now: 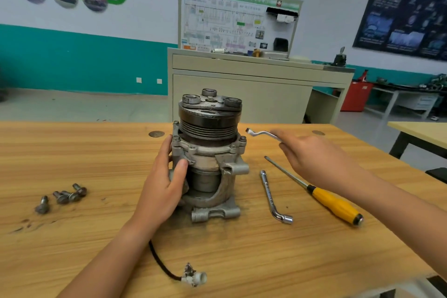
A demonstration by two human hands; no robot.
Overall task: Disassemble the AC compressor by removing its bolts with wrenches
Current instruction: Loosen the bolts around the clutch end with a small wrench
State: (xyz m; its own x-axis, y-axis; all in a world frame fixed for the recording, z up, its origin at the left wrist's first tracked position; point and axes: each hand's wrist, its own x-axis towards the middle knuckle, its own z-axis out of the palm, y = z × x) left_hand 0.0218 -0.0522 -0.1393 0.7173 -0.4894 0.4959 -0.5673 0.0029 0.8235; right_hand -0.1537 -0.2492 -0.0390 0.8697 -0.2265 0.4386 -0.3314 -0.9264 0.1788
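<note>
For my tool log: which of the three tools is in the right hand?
The bent ring wrench: its end sticks out of the right hand. The L-shaped socket wrench and yellow-handled screwdriver lie untouched on the table.

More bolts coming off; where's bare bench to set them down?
Free: the left bench behind the bolts, and the near strip between cable and screwdriver. Crowded: right of the compressor, with L-wrench, screwdriver and the right hand at the ring wrench.

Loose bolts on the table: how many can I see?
4. One bolt lies alone, farthest left on the table; three more bunch together just right of it. The compressor may hide others.
</note>
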